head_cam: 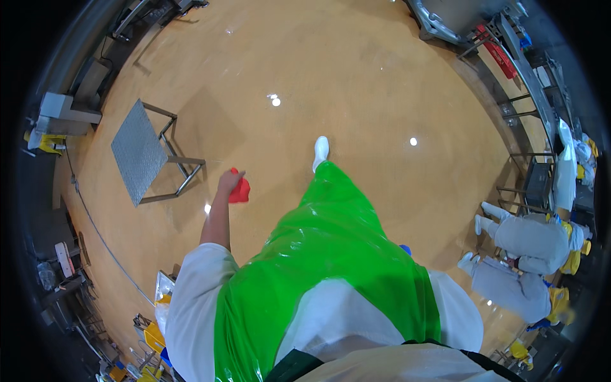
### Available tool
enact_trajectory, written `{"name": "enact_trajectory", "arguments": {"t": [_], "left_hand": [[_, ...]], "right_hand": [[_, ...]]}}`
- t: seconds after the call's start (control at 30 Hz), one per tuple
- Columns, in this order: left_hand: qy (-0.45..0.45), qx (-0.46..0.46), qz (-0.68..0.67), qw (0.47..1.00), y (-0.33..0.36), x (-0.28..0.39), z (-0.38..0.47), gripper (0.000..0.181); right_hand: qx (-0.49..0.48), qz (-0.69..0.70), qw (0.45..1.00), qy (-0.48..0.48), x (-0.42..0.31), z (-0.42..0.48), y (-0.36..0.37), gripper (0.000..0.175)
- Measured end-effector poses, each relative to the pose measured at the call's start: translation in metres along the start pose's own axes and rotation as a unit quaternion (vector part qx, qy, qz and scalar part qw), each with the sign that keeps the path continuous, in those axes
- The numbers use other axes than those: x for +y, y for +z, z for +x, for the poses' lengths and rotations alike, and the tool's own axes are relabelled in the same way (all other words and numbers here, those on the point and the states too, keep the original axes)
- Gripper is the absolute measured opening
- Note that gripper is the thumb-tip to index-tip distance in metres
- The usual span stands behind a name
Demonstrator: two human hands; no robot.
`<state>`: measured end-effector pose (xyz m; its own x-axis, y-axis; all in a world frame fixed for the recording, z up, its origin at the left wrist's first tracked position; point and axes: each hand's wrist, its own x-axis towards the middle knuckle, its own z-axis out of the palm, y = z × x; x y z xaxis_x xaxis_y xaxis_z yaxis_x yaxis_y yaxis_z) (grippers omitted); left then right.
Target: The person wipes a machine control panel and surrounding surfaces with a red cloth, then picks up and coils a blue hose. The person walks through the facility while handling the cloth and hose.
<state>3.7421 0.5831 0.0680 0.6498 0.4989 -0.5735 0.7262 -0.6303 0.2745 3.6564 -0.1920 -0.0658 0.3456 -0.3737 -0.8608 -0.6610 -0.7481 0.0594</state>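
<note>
My left hand (231,181) hangs out over the floor on the left, closed on a red cloth-like item (242,192) that droops below the fingers. A metal step stand with a textured top (139,153) stands just left of that hand. I wear a glossy green apron (329,238) over white clothing, and one white boot (321,149) shows ahead of it. My right hand is out of view. A small bit of something blue (405,249) peeks out at the apron's right edge.
A hose or cable (106,246) runs along the floor at left. Two people in pale clothing (532,241) stand by a metal worktable (534,93) on the right. Metal equipment (444,19) stands at the upper right. Yellow containers (153,337) are at lower left.
</note>
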Motion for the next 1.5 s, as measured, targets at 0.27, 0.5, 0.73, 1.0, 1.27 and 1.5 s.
{"name": "enact_trajectory", "arguments": {"t": [0.27,0.5,0.73,1.0,1.27,1.5], "left_hand": [[0.003,-0.019,-0.076,0.997,-0.056,0.123,0.174,0.060],[-0.271,-0.083,-0.166,0.945,-0.041,0.082,0.253,0.058],[-0.343,-0.171,-0.167,0.908,-0.164,0.168,0.410,0.058],[-0.053,-0.110,-0.004,0.993,-0.414,0.464,0.769,0.054],[0.041,-0.013,-0.165,0.985,-0.529,0.728,1.034,0.063],[-0.009,-0.102,0.008,0.995,-0.534,0.764,1.141,0.073]], "right_hand": [[0.300,-0.323,0.813,-0.380,-0.430,0.104,-0.251,0.017],[0.165,0.181,0.772,-0.587,-0.897,0.005,-0.436,0.015],[0.239,0.092,0.792,-0.555,-1.020,0.109,-0.474,0.010],[0.101,-0.331,0.882,-0.320,-0.937,0.186,-0.454,0.023],[0.063,-0.249,0.954,-0.157,-1.149,0.285,-0.616,0.020],[0.334,0.120,0.790,-0.501,-1.619,0.332,-0.923,0.025]]}}
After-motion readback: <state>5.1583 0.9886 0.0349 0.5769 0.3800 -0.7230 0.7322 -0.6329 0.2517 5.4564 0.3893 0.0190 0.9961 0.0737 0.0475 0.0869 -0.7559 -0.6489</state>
